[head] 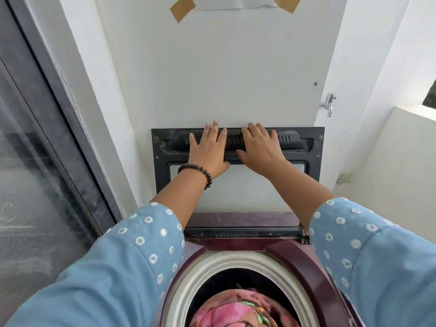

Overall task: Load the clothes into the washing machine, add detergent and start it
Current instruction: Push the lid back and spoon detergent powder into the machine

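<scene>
Head view: both hands are laid flat, fingers straight and spread, on the upper edge of the raised lid [237, 147], which stands upright against the white wall [224, 74]. The left hand [208, 149], with a beaded bracelet [197, 172] at its wrist, and the right hand [259, 149] are set side by side near the lid's middle, fingertips reaching over its top edge; nothing is gripped. Below them the maroon washing machine [304, 263] is open, and pink patterned clothes [236, 310] are seen inside the drum, ringed by a pale collar [200, 274].

The step is judged to be handling the lid, probably bringing it down. It is best done with the pull kept even between both hands, the lid lowered slowly rather than dropped, and sleeves [132, 256] and fabric kept out of the hinge line and rim.

No detergent or control panel is shown. The drum's lower half is cut off, so the load's fullness cannot be judged. A tap [328, 103] is fixed at the right.
</scene>
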